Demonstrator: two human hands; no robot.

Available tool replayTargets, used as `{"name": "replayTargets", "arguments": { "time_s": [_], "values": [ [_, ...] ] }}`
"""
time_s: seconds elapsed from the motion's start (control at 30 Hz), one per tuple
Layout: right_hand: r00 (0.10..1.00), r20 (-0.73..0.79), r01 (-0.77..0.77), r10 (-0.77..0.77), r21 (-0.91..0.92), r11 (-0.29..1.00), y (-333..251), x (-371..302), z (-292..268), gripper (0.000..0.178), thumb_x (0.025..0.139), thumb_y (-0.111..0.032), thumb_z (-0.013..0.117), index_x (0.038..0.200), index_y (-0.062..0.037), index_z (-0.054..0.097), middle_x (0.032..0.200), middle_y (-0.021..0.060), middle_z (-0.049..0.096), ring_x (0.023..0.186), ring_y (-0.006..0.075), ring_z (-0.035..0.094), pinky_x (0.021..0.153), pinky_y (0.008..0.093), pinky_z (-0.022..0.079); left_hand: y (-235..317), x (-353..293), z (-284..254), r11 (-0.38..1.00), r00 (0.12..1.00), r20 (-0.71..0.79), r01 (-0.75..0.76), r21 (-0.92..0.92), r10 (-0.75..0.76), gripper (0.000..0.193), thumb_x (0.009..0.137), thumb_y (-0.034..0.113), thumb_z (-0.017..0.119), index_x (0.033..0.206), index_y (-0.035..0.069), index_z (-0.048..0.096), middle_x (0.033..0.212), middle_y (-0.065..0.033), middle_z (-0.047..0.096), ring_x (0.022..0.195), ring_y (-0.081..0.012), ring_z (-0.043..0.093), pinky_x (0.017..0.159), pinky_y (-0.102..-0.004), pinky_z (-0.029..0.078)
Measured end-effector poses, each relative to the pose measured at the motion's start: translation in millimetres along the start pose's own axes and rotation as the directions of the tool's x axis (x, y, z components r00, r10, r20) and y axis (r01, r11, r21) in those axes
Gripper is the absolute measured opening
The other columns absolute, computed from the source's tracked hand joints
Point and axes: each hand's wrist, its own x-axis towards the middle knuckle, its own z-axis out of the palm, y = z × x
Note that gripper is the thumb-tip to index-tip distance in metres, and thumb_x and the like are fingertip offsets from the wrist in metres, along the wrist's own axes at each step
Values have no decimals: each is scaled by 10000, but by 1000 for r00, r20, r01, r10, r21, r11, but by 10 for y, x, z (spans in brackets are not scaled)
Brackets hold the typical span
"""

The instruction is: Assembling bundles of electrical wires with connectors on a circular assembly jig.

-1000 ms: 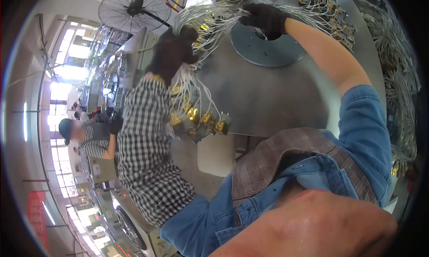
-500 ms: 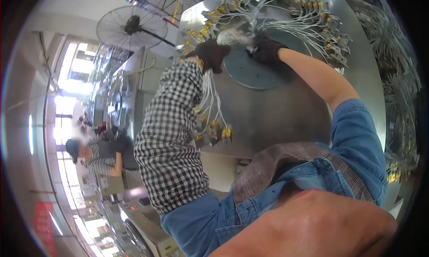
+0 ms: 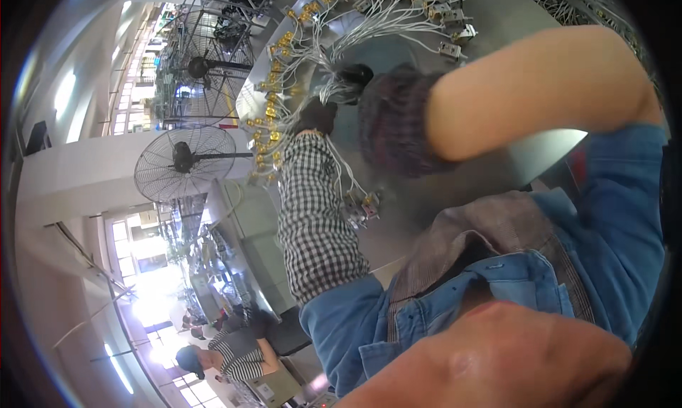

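Well, far over on the left, beyond the desk, there is a big round grey fan with a wire cage [image 3: 185, 159]. Well apart from the desk is another person in a black-and-white striped top [image 3: 238, 360]. Next, along the left edge of the flat, shiny grey metal desk [image 3: 408, 202], sit many small gold metal ends [image 3: 274, 136]. They are on thin white wires [image 3: 329, 91] that run in toward the disc. They are spread wide, maybe so they do not get in a tangle.

The left hand [image 3: 317, 117], in a dark glove, is where the white wires come together, maybe to keep the bunch in place. I cannot tell if its fingers are closed on them, as they are too small and dark. Nearer the body, more white wires trail toward the desk's near edge, with a little clump of metal ends [image 3: 368, 207].

Then comes a flat round blue-grey disc [image 3: 387, 53], partly under the wires. The right hand [image 3: 396, 120], in a dark glove too, is in front of it, and blurred. I cannot tell if its fingers hold anything. Past it, small silver metal ends [image 3: 451, 16] sit toward the right edge. Beyond that edge is a heap of pale wires [image 3: 568, 9].
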Motion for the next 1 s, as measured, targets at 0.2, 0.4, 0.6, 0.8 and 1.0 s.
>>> {"name": "replayTargets", "arguments": {
  "time_s": [0.2, 0.4, 0.6, 0.8, 1.0],
  "values": [
    [990, 79, -126, 115, 156, 980, -872, -189, -805, 546, 781, -360, 670, 1255, -98, 601, 1026, 140, 701, 929, 329, 686, 954, 456, 485, 395, -342, -678, 985, 984, 115, 123, 117, -137, 697, 795, 558, 685, 1309, 91, 622, 1377, -167, 576, 1261, -307, 566, 1035, -424, 465],
    [993, 104, -82, 64, 178, 981, -1493, 445, -1714, 573, 786, -393, 672, 1278, -111, 591, 1004, 141, 700, 908, 325, 687, 978, 457, 472, 309, -320, -373, 970, 987, 72, 125, 208, -142, 758, 760, 590, 705, 1300, 64, 622, 1335, -177, 605, 1227, -339, 585, 1024, -491, 463],
    [998, 11, -64, 64, 115, 991, -1433, 464, -1340, 560, 794, -376, 668, 1277, -103, 591, 1038, 145, 691, 941, 333, 676, 978, 454, 474, 464, -601, -468, 997, 997, -21, -69, 36, 70, 704, 774, 563, 697, 1226, 24, 659, 1218, -269, 640, 1141, -415, 621, 953, -581, 483],
    [991, -92, -100, 101, 16, 995, -1328, 399, -1184, 548, 801, -359, 665, 1275, -94, 592, 1071, 148, 683, 974, 341, 665, 977, 451, 476, 326, -872, -403, 986, 998, 35, 38, 165, -44, 700, 810, 596, 645, 1222, 30, 668, 1241, -257, 634, 1153, -418, 613, 950, -595, 477],
    [961, -189, -212, 203, -26, 977, -1221, 237, -1007, 536, 808, -342, 661, 1274, -86, 593, 1105, 152, 674, 1006, 349, 654, 977, 447, 477, 416, -765, -308, 980, 991, 121, 38, 196, -63, 664, 823, 591, 634, 1255, 88, 667, 1290, -200, 626, 1196, -382, 592, 987, -577, 463]
  ]
}}
